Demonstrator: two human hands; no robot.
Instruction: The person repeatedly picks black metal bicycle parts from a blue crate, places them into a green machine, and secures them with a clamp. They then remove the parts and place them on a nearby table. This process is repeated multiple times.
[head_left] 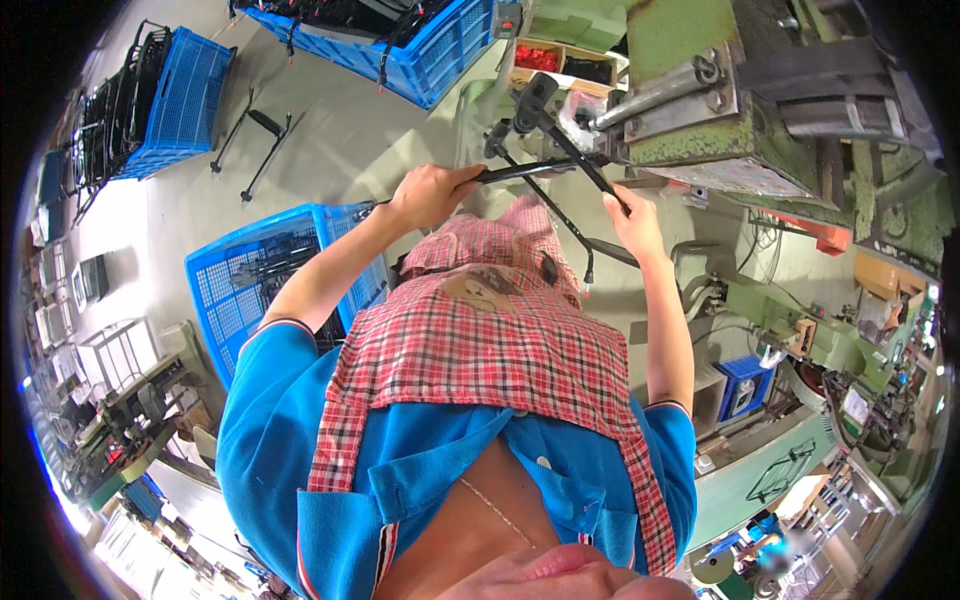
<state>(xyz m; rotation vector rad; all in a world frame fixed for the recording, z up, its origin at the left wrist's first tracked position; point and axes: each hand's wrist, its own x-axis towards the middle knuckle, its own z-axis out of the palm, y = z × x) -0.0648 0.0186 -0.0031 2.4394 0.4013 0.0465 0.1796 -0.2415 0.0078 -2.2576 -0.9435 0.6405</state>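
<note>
A black tubular metal frame (578, 156) with thick dark end fittings is held up in front of my apron, beside the green machine. My left hand (430, 197) is closed around one of its bars, on the left side. On the right, my right hand (637, 222) grips another bar, fingers wrapped round it. A thin rod of the frame hangs down between my hands, with a small reddish tip at its end. Part of the frame lies close to the machine's metal cylinder (655, 92), and I cannot tell whether they touch.
The green machine (690, 40) fills the upper right. Near it stands a wooden box (562, 84) of small red and black parts. Blue crates (440, 62) (180, 100) (215, 290) hold black frames. Another black frame (265, 123) lies on the floor.
</note>
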